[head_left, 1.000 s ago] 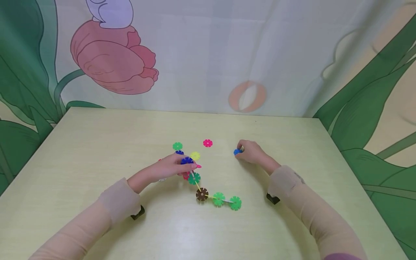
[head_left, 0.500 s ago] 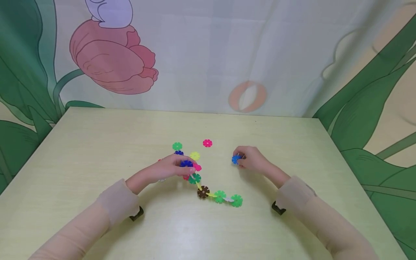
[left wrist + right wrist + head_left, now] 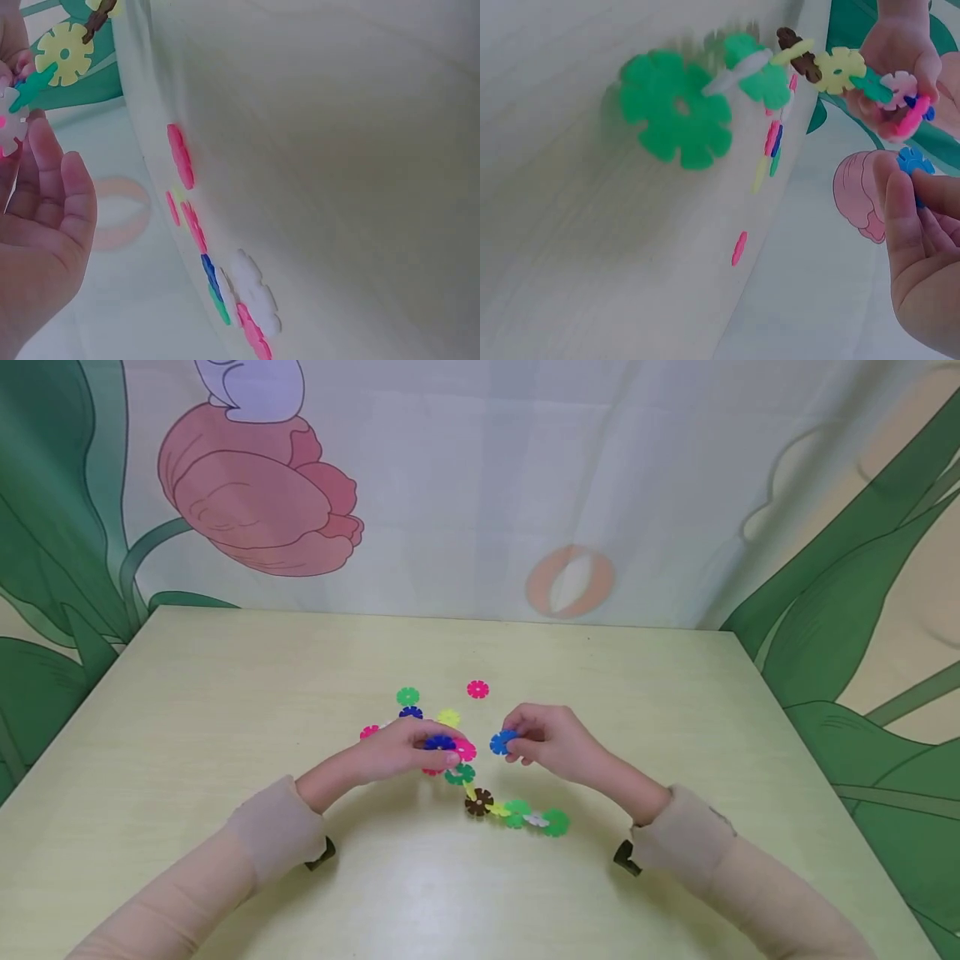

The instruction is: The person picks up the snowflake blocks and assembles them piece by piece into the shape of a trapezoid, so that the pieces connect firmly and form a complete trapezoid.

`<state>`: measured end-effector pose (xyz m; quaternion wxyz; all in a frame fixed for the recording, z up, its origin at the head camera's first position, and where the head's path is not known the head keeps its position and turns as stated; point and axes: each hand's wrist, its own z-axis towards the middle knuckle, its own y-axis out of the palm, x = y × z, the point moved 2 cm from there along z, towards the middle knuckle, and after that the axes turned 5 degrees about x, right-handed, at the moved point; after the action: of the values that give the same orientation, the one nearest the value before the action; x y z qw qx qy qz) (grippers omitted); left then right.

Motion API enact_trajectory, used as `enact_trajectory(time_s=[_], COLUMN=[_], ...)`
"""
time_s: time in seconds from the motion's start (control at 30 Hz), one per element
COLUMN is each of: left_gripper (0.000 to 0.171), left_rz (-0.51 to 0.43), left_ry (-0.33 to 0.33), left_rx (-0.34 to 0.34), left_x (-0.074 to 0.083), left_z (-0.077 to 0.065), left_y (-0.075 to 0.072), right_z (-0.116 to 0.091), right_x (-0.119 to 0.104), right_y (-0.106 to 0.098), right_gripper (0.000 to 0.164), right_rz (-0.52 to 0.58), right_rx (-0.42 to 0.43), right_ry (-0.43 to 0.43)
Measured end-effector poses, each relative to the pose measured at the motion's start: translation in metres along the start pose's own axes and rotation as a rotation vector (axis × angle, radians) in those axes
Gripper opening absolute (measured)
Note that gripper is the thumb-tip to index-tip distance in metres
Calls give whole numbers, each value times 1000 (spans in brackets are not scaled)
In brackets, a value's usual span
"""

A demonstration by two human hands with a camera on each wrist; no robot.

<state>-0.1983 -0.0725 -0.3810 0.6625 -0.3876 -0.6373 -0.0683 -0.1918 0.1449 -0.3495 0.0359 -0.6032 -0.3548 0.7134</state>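
Nearest, at centre: a chain of notched plastic discs (image 3: 479, 802), green end trailing right; whether touching the desk (image 3: 420, 902), hard to tell. Farther along, at a dark blue disc (image 3: 439, 742), pinched between thumb and fingers of the left hand (image 3: 393, 750). Just right, apart from the chain, pinched by the right hand's (image 3: 562, 745) fingers: a light blue disc (image 3: 501, 742). Likely light, stiff, slightly slippery; best held by the rim, with the chain probably prone to flexing at its joints. Beyond, on pale, smooth wood grain: a yellow disc (image 3: 448, 718), a green disc (image 3: 408, 696), a lone pink disc (image 3: 477, 689). Behind the far edge: a cloth backdrop (image 3: 450, 485), printed with flower and leaves.
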Motion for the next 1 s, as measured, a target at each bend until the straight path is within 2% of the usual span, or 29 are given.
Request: enact_trajectory(time_s=[0.2, 0.27, 0.33, 0.6, 1.0], left_gripper=[33, 31, 29, 26, 28], left_rz=[6, 2, -2, -46, -5], left_ry=[29, 33, 36, 65, 52], left_rx=[21, 28, 34, 44, 23], left_x=[6, 15, 16, 10, 11], left_z=[-1, -4, -3, 1, 1], left_y=[4, 4, 4, 4, 2], right_z=[0, 0, 0, 0, 3], right_x=[-4, -5, -6, -10, -15], right_y=[8, 10, 12, 17, 18], right_gripper=[8, 8, 8, 8, 8], right_rz=[18, 23, 35, 64, 25], right_rx=[-1, -1, -1, 53, 98], right_ry=[15, 20, 19, 4, 18])
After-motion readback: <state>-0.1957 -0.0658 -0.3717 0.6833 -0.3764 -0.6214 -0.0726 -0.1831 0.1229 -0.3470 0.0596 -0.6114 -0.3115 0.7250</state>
